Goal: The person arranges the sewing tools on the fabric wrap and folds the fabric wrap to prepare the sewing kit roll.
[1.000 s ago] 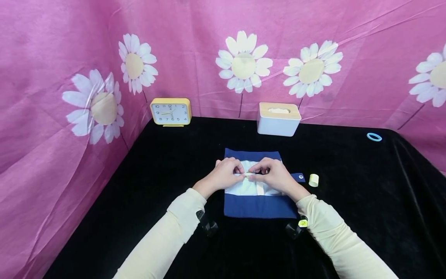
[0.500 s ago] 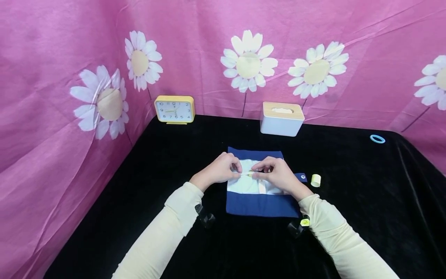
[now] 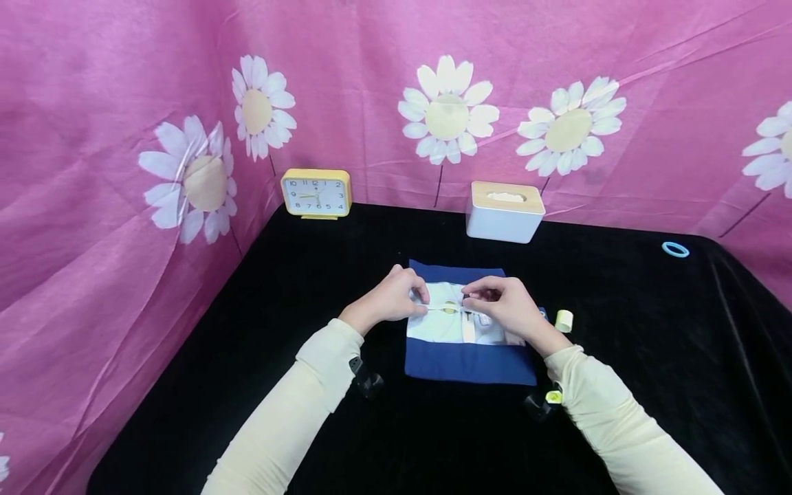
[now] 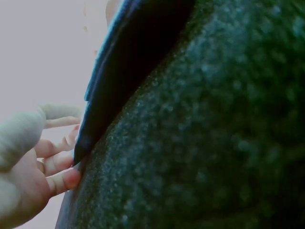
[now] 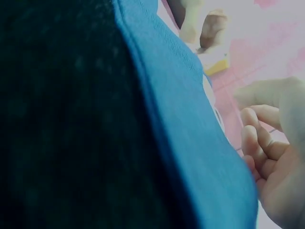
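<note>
An unfolded navy cloth pouch point(image 3: 470, 364) lies on the black tabletop, its white inner lining point(image 3: 433, 330) facing up. Across the lining runs a narrow white band point(image 3: 436, 307), with a small yellowish thing point(image 3: 449, 307) at its middle. My left hand point(image 3: 392, 295) pinches the band's left end between thumb and forefinger. Over the right half of the lining, my right hand point(image 3: 510, 306) has thumb and fingertips together at a small dark object point(image 3: 466, 297), too small to identify. Both wrist views show the fingers only partly, behind the navy cloth point(image 5: 190, 129).
Right of the pouch stands a small pale yellow cylinder point(image 3: 564, 321). Farther back are a yellow alarm clock point(image 3: 316, 194), a white tissue box with a wooden lid point(image 3: 504, 216) and a blue ring point(image 3: 675, 249). A pink flowered curtain point(image 3: 365, 82) hangs behind the table.
My right hand has shifted right along the band, uncovering the yellowish thing and a dark object at its fingertips. My left hand keeps hold of the band. The head view has turned slightly left.
</note>
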The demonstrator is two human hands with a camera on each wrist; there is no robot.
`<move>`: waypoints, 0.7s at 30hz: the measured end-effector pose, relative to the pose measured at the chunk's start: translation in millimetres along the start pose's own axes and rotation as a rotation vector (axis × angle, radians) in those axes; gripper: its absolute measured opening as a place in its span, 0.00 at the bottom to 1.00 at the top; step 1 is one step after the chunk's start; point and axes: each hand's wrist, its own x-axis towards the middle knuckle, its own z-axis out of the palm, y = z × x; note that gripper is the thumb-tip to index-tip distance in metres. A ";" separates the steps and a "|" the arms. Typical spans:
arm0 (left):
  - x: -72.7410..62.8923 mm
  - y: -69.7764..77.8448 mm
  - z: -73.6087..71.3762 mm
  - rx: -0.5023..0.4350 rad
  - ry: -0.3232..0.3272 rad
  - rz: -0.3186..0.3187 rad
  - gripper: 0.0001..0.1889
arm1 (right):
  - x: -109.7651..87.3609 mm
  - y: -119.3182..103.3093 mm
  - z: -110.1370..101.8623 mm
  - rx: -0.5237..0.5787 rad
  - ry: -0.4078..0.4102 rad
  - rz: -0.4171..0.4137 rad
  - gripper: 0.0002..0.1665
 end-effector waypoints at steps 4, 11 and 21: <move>1.3 -3.2 0.7 0.001 -0.011 0.005 0.03 | -7.2 3.6 -11.0 -0.036 0.045 0.004 0.09; 1.0 -7.8 -0.1 -0.011 0.004 0.024 0.02 | -22.4 7.5 -32.1 -0.056 0.109 0.025 0.10; 2.1 -8.9 1.8 -0.023 0.005 0.022 0.03 | -43.1 16.9 -63.4 -0.073 0.137 0.108 0.14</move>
